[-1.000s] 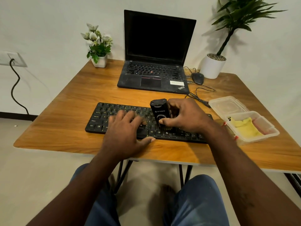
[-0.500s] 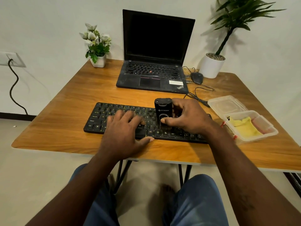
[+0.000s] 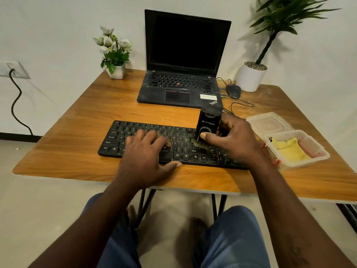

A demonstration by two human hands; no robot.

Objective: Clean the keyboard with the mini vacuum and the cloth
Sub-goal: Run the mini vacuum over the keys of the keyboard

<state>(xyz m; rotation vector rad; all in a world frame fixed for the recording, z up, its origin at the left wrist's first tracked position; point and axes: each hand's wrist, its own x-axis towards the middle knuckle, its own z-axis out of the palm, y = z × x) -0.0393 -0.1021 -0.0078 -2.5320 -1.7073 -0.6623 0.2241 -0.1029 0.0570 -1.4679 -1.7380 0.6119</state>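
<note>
A black keyboard (image 3: 146, 130) lies across the near part of the wooden table (image 3: 81, 132). My right hand (image 3: 233, 140) grips a black mini vacuum (image 3: 208, 122) upright, its brush tip on the keys right of the middle. My left hand (image 3: 146, 153) rests flat on the keys at the keyboard's middle, fingers spread, thumb over the front edge. A yellow cloth (image 3: 289, 149) lies in a clear plastic container (image 3: 316, 151) to the right of the keyboard.
A black laptop (image 3: 183, 88) stands open behind the keyboard, with a mouse (image 3: 233, 90) and its cable to its right. The container's lid (image 3: 268, 122) is folded back behind it. A small flower pot (image 3: 116, 71) and a larger potted plant (image 3: 251, 76) stand at the back corners.
My right hand has slid the vacuum a little to the right along the keys. My left hand has stayed where it was.
</note>
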